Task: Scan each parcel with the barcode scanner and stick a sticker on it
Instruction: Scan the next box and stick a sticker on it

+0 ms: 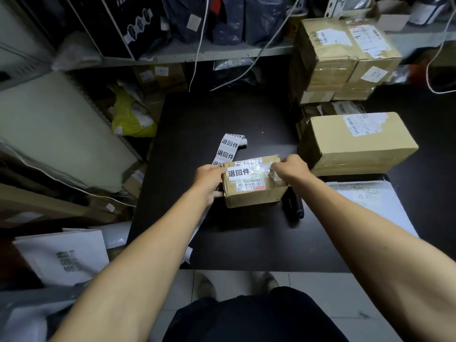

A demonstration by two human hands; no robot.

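Fingers (223,170) of my left hand (209,180) curl round parcel (254,182) left end; right hand (291,169) pinches top at sticker (240,172); both forearms outstretched over bench (209,114).

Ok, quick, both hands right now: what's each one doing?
Left hand: holds the left end of the small parcel, thumb on the white sticker.
Right hand: fingers curled on the parcel's top right end, at the clear tape.

A small brown parcel (254,183) lies flat on the table, white sticker (238,173) on top.
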